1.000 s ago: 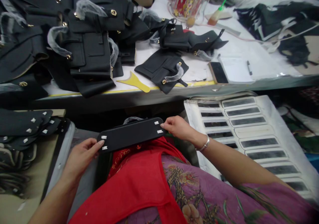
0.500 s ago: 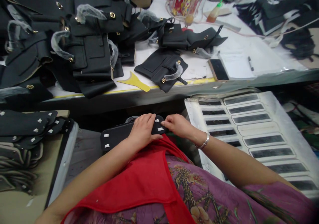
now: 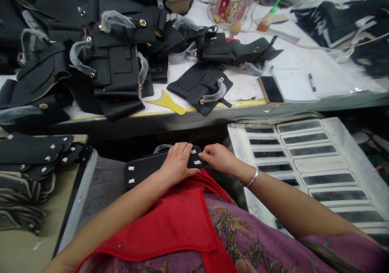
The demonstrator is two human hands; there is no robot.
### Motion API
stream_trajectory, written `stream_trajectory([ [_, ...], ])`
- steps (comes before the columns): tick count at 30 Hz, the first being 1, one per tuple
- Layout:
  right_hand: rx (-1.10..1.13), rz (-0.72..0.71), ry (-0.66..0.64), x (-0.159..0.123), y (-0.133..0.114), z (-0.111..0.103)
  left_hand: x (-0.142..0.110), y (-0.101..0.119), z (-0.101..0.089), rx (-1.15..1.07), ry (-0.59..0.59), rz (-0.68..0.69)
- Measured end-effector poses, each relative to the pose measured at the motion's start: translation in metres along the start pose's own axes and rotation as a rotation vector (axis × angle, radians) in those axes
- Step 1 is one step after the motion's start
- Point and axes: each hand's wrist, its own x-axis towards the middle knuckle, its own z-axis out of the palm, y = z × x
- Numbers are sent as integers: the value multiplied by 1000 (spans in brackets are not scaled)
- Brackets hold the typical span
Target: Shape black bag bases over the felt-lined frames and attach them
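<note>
Across my lap lies a black handbag (image 3: 144, 169), its flat long face up, with small white patches near both ends. A bit of clear-wrapped handle shows behind its far edge. My left hand (image 3: 179, 159) is closed around the bag toward its right end, fingers over the far edge and thumb on the near side. At the bag's right end my right hand (image 3: 217, 157) is closed in a pinch, fingertips against the rounded edge by the white patches. Whatever small thing may be between those fingertips is hidden.
Black bags (image 3: 117, 68) with wrapped handles are heaped on the table ahead, near a yellow scraper-like piece (image 3: 167, 101), a phone (image 3: 270, 88) and a notebook (image 3: 293, 84). Black panels (image 3: 33, 147) are stacked at left. A white board (image 3: 319, 163) with dark strips stands at right.
The whole view has shifted a little, so everything sits slightly lower and further right. Both hands keep nearly the same hold at the bag's right end.
</note>
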Motion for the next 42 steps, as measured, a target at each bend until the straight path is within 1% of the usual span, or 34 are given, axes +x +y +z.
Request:
stream_trajectory([
  [5,-163,-23,23,-1,-6,-1,1,6,-1,-22,7,-46],
  [8,-240,-18,30,0,-12,0,-6,5,-4,-51,26,-17],
  [10,-262,-13,14,4,-14,0,-20,-4,-13,-83,100,2],
  [11,-266,-8,-3,6,-15,1,-31,-11,-20,-94,165,-25],
  [12,-267,-5,-19,8,-16,1,-45,-20,-27,-98,247,-90],
  [13,-263,-4,-33,9,-16,2,-61,-30,-35,-96,336,-191],
  [15,-244,0,-47,10,-16,3,-96,-53,-50,-99,483,-469],
  [16,-232,8,-49,10,-16,4,-113,-65,-56,-125,509,-604],
  [17,-222,20,-50,10,-15,5,-127,-77,-60,-185,487,-707],
  [18,-215,36,-52,10,-14,6,-138,-87,-62,-264,441,-776],
  [19,-209,52,-51,10,-13,7,-146,-95,-63,-354,383,-811],
  [21,-196,74,-49,10,-10,10,-154,-106,-62,-526,290,-817],
  [23,-184,86,-52,10,-8,12,-154,-109,-60,-630,259,-800],
  [26,-172,99,-57,9,-8,13,-151,-109,-58,-686,258,-789],
  [31,-156,113,-51,7,-11,13,-150,-114,-55,-776,309,-776],
  [35,-140,88,-45,8,-12,12,-151,-119,-50,-794,313,-775],
  [42,-149,129,-59,8,-10,13,-151,-119,-49,-684,303,-776],
])
